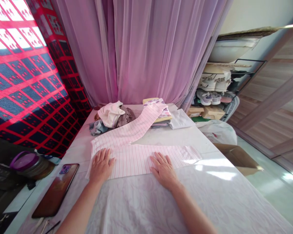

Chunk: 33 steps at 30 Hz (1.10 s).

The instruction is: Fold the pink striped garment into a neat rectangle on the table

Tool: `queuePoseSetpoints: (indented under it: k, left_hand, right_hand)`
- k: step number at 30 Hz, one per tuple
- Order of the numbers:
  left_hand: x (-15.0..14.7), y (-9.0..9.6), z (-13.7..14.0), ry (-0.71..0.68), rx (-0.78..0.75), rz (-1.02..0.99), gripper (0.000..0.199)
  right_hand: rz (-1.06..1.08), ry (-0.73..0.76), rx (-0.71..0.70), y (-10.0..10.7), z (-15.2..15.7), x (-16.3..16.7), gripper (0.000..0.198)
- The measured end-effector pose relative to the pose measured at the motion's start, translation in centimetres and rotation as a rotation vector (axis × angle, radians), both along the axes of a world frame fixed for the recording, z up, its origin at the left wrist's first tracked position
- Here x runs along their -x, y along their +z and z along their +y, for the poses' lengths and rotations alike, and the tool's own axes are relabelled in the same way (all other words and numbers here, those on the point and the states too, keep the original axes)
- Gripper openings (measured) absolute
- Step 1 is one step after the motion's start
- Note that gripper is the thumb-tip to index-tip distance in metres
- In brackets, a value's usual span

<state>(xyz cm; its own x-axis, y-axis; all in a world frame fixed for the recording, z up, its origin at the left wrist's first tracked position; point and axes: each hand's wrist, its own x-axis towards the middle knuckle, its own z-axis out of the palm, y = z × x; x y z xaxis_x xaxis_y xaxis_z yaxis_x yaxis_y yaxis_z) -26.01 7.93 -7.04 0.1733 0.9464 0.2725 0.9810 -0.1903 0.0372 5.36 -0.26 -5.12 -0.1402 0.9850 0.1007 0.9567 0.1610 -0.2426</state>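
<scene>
A pair of pink striped trousers (134, 159) lies spread on the table, its waist end at the left. One leg runs flat to the right; the other angles up and back, its end resting on a stack of folded clothes (163, 120). My left hand (101, 164) lies flat on the waist end, fingers a little apart. On the near leg, about its middle, my right hand (162, 167) rests palm down with fingers spread. Neither hand grips the cloth.
Crumpled clothes (112, 115) sit at the back left, and a white folded item (182, 119) at the back right. A phone (56, 190) lies at the left edge near a purple-lidded jar (31, 164). Beyond the right edge stand a cardboard box (236, 157) and a shoe rack (241, 73).
</scene>
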Motion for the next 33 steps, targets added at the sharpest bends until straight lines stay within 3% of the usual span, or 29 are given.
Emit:
queuePoseSetpoints:
  k: [16, 21, 33]
  left_hand:
    - [-0.6, 0.4, -0.6, 0.01, -0.017, -0.081, 0.049]
    - [-0.6, 0.7, -0.6, 0.019, 0.005, -0.073, 0.049]
    - [0.1, 0.2, -0.3, -0.037, -0.118, -0.067, 0.041]
  right_hand:
    - [-0.035, 0.013, -0.086, -2.1, 0.4, -1.0, 0.043]
    - [-0.013, 0.025, -0.085, -2.2, 0.5, -1.3, 0.042]
    - [0.096, -0.028, -0.151, -1.9, 0.1, -1.4, 0.038]
